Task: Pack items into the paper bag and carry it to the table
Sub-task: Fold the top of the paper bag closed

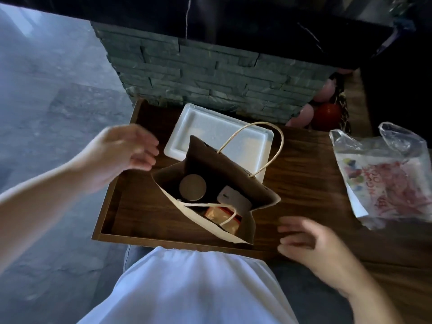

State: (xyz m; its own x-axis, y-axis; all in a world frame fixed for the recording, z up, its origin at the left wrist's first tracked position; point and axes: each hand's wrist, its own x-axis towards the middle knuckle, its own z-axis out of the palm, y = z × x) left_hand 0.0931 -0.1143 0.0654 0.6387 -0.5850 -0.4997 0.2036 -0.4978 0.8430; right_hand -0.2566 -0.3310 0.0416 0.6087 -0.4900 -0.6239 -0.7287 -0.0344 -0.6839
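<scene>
A brown paper bag [254, 181] stands open on a dark wooden tray [131, 216]. Inside it I see a round lid [192, 187], a pale card-like piece [233, 199] and an orange packet [217, 213]. One twine handle [261, 136] arches up over the far side; the near handle droops into the bag. My left hand [121, 150] hovers just left of the bag's rim, fingers spread and empty. My right hand [311, 242] hovers at the bag's near right, fingers apart, holding nothing. Neither hand touches the bag.
A white foam tray [205, 127] lies behind the bag. A clear plastic bag with red print [385, 178] rests on the wooden surface to the right. A grey stone-faced wall [210, 73] rises behind; red and pink balls [327, 113] sit at back right.
</scene>
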